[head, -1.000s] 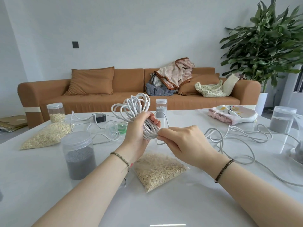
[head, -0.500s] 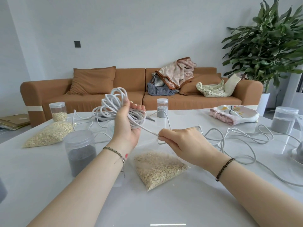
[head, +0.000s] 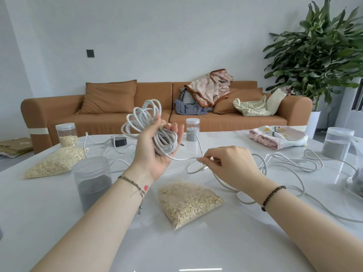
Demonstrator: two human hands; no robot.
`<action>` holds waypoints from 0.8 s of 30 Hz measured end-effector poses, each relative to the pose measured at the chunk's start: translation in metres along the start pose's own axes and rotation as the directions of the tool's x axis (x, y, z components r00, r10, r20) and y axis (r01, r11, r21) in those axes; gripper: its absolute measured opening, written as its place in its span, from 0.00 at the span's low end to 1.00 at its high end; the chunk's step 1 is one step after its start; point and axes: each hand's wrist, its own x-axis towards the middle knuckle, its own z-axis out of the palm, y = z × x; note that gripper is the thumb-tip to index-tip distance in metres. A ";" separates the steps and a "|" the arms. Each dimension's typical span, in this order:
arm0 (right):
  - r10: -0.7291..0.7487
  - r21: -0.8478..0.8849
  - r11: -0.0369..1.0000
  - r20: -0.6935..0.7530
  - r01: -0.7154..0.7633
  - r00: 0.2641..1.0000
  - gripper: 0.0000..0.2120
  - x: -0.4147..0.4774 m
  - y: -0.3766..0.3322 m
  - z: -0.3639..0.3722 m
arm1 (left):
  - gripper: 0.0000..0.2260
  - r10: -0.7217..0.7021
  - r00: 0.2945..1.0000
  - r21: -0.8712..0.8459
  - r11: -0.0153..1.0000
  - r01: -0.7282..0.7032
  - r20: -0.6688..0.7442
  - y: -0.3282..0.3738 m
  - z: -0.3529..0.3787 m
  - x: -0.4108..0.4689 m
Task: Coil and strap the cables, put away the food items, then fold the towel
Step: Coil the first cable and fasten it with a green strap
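Above the table (head: 39,203), left hand (head: 153,152) gripping coiled cable (head: 143,118) (white), right hand (head: 231,165) pinching its loose strand.

i'm working off a single view, the head camera, which sits above the near edge of the white table (head: 49,213) and faces forward and somewhat down. it's wide-angle: both forearms run in from the bottom corners, and the left hand (head: 153,154) and right hand (head: 233,165), both on the white cable (head: 166,145), sit close at mid-frame. beyond the far edge it takes in the sofa (head: 117,122), wall (head: 176,36) and plant (head: 324,55).
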 end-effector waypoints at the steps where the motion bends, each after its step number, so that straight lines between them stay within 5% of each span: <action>1: 0.050 -0.003 0.999 0.024 -0.050 0.998 0.17 0.001 -0.001 -0.001 | 0.14 -0.044 0.999 0.051 0.998 0.042 0.027 -0.003 0.000 -0.001; 7: 0.181 -0.068 0.981 -0.016 -0.181 0.983 0.18 0.002 -0.002 -0.006 | 0.05 -0.232 0.972 0.475 0.859 0.192 0.027 -0.022 -0.005 -0.004; 16: 0.105 -0.094 0.987 -0.239 -0.130 0.965 0.13 0.000 0.000 -0.004 | 0.13 -0.288 0.954 0.562 0.777 0.283 -0.083 -0.031 -0.009 -0.004; 24: 0.109 -0.054 0.991 -0.218 -0.124 0.970 0.16 0.000 -0.001 -0.005 | 0.11 -0.340 0.938 0.702 0.651 0.290 -0.071 -0.037 -0.010 -0.007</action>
